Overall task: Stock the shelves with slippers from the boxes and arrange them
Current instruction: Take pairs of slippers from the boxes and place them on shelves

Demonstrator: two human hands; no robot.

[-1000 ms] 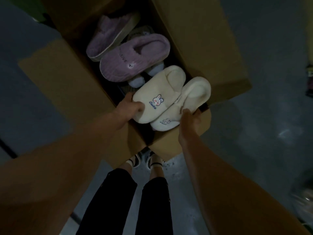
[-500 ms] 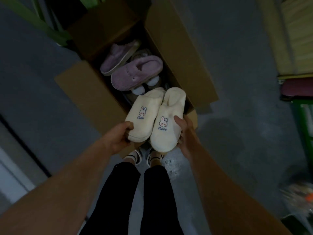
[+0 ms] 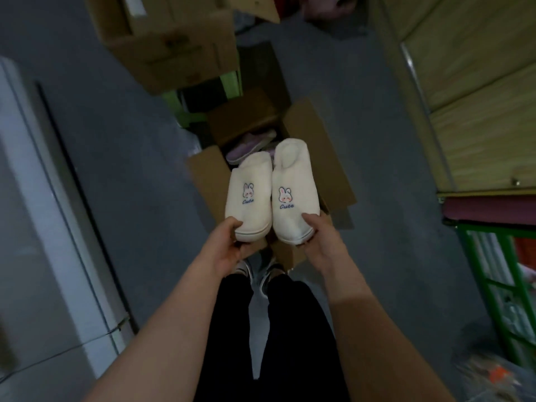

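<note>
The left hand [image 3: 230, 245] and the right hand [image 3: 320, 237] each grip 1 of the 2 white slippers [image 3: 250, 207] only at the toe, above the box [image 3: 316, 132]; with a loose hold, 1 could fall.

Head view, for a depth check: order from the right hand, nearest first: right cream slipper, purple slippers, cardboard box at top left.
1. The right cream slipper, gripped at its toe by the right hand.
2. The purple slippers, in the open box beyond.
3. The cardboard box, farthest, top left.
</note>
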